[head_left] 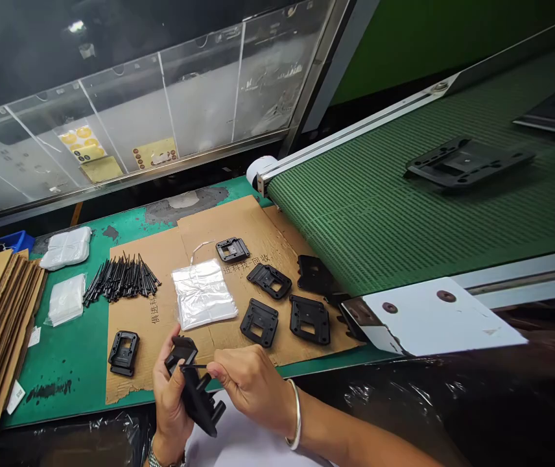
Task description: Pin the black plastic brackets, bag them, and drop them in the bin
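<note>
My left hand [170,399] is closed around a black plastic bracket [198,397], held tilted above the table's front edge, with short round posts sticking out on its right side. My right hand [253,383] pinches a thin black rod [194,366] whose far end meets the bracket near my left thumb; whether it sits inside a hole I cannot tell. Beyond my hands lie a pile of long black pins [122,277] and a stack of clear plastic bags [204,295] on cardboard. Several flat black plates with square openings, one a black plate [259,322], lie to the right.
A green conveyor belt [355,194] rises at the right, carrying a black plate [467,162]. Its white metal corner [443,318] juts over the table. Cardboard sheets [0,337] are stacked at the left, beside more plastic bags [66,298]. A lone black plate [123,353] lies left of my hands.
</note>
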`<state>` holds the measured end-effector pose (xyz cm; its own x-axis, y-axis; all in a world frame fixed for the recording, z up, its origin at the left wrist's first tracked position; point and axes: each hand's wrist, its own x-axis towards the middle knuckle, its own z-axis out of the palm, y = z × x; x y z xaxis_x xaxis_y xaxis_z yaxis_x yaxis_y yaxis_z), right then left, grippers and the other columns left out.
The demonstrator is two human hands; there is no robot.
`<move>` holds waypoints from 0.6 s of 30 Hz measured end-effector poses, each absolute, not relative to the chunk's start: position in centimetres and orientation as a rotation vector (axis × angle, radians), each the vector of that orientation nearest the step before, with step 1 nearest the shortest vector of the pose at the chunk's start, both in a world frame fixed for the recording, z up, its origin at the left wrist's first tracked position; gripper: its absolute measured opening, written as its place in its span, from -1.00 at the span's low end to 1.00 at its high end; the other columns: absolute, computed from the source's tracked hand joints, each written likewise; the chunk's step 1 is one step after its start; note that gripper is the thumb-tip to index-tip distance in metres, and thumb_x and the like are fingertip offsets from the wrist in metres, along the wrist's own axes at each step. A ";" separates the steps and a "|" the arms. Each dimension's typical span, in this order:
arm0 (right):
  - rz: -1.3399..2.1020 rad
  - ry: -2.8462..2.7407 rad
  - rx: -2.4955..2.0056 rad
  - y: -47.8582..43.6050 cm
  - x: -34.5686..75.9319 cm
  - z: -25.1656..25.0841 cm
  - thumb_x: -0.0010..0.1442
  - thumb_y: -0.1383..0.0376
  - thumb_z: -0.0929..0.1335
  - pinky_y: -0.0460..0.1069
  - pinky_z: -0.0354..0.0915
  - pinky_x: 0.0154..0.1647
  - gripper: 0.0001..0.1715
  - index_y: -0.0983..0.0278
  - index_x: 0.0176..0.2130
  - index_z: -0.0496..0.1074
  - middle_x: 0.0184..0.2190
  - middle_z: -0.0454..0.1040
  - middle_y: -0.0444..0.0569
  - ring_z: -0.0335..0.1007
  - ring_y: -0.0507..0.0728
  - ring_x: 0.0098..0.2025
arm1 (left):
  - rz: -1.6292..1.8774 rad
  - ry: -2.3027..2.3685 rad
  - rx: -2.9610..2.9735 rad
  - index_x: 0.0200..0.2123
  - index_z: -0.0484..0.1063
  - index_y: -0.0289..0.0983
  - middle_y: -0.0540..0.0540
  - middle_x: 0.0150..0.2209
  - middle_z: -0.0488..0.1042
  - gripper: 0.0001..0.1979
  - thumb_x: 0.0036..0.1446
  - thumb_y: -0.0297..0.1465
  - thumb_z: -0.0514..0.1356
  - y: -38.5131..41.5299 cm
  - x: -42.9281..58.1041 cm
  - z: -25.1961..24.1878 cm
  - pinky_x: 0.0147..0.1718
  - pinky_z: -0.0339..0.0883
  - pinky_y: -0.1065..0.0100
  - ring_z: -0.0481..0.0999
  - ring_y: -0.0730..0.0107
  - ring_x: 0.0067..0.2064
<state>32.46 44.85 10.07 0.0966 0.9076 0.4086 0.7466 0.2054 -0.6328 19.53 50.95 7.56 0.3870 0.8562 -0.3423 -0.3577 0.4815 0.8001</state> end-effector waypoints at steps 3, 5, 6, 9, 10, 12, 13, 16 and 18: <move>0.243 -1.690 -1.605 44.8 32.8 9.7 0.32 0.20 0.00 -0.06 -0.12 -0.58 -0.46 0.30 -0.58 0.20 -0.70 0.21 -0.17 0.04 -0.05 -0.65 | 0.814 0.808 0.684 0.06 0.25 -0.22 0.08 -0.59 0.21 -0.30 -0.23 -0.25 0.31 50.9 19.1 7.6 -0.63 0.09 0.56 0.15 0.62 -0.59; 0.248 -1.710 -1.609 44.8 33.3 9.6 0.32 0.19 -0.01 -0.06 -0.13 -0.58 -0.44 0.30 -0.58 0.21 -0.70 0.23 -0.17 0.05 -0.05 -0.65 | 0.767 0.778 0.688 0.07 0.23 -0.24 0.09 -0.61 0.18 -0.29 -0.21 -0.23 0.30 51.0 18.8 7.5 -0.66 0.04 0.56 0.11 0.63 -0.60; 0.248 -1.723 -1.613 44.8 33.5 9.6 0.33 0.19 -0.02 -0.06 -0.14 -0.58 -0.43 0.30 -0.58 0.21 -0.70 0.24 -0.16 0.05 -0.05 -0.65 | 0.742 0.765 0.691 0.07 0.23 -0.26 0.09 -0.62 0.18 -0.29 -0.20 -0.21 0.30 51.0 18.7 7.5 -0.66 0.03 0.55 0.11 0.62 -0.60; 0.260 -1.781 -1.638 45.0 34.3 9.6 0.32 0.17 -0.03 -0.05 -0.17 -0.57 -0.41 0.31 -0.57 0.24 -0.69 0.27 -0.14 0.09 -0.05 -0.65 | 0.659 0.741 0.664 0.05 0.25 -0.27 0.08 -0.64 0.16 -0.32 -0.19 -0.20 0.29 51.0 18.3 7.2 -0.66 0.02 0.55 0.10 0.62 -0.60; 0.263 -1.802 -1.661 45.1 34.6 9.5 0.32 0.16 -0.03 -0.04 -0.18 -0.57 -0.41 0.31 -0.56 0.26 -0.68 0.29 -0.14 0.10 -0.05 -0.65 | 0.628 0.734 0.645 0.04 0.26 -0.27 0.08 -0.64 0.16 -0.34 -0.18 -0.22 0.29 51.0 18.2 7.1 -0.66 0.02 0.56 0.09 0.64 -0.61; 0.266 -1.829 -1.739 45.5 35.0 9.2 0.31 0.15 -0.01 -0.03 -0.22 -0.57 -0.41 0.30 -0.55 0.29 -0.69 0.31 -0.12 0.12 -0.04 -0.65 | 0.553 0.673 0.598 0.01 0.29 -0.27 0.10 -0.66 0.13 -0.38 -0.17 -0.24 0.29 51.1 18.0 6.8 -0.69 0.01 0.57 0.06 0.66 -0.64; 0.270 -1.832 -1.789 45.8 35.2 8.9 0.31 0.15 0.00 -0.03 -0.23 -0.57 -0.41 0.30 -0.55 0.31 -0.69 0.32 -0.12 0.14 -0.03 -0.64 | 0.498 0.609 0.569 -0.01 0.31 -0.27 0.10 -0.68 0.11 -0.41 -0.17 -0.23 0.29 51.1 17.9 6.6 -0.72 0.00 0.57 0.04 0.66 -0.66; 0.310 -1.822 -1.921 46.5 35.5 6.8 0.30 0.15 0.03 -0.03 -0.23 -0.57 -0.46 0.29 -0.51 0.34 -0.66 0.36 -0.10 0.21 -0.01 -0.61 | 0.319 0.438 0.403 -0.05 0.34 -0.20 0.12 -0.69 0.08 -0.49 -0.13 -0.23 0.25 51.3 17.8 6.5 -0.84 -0.16 0.61 -0.06 0.68 -0.72; 0.382 -1.846 -1.982 46.5 35.2 4.4 0.29 0.19 0.06 -0.05 -0.17 -0.58 -0.55 0.27 -0.44 0.35 -0.60 0.40 -0.09 0.27 0.01 -0.57 | 0.313 0.454 0.247 -0.05 0.32 -0.13 0.09 -0.60 0.13 -0.54 -0.09 -0.27 0.23 51.1 17.6 6.5 -0.87 -0.27 0.67 -0.10 0.73 -0.71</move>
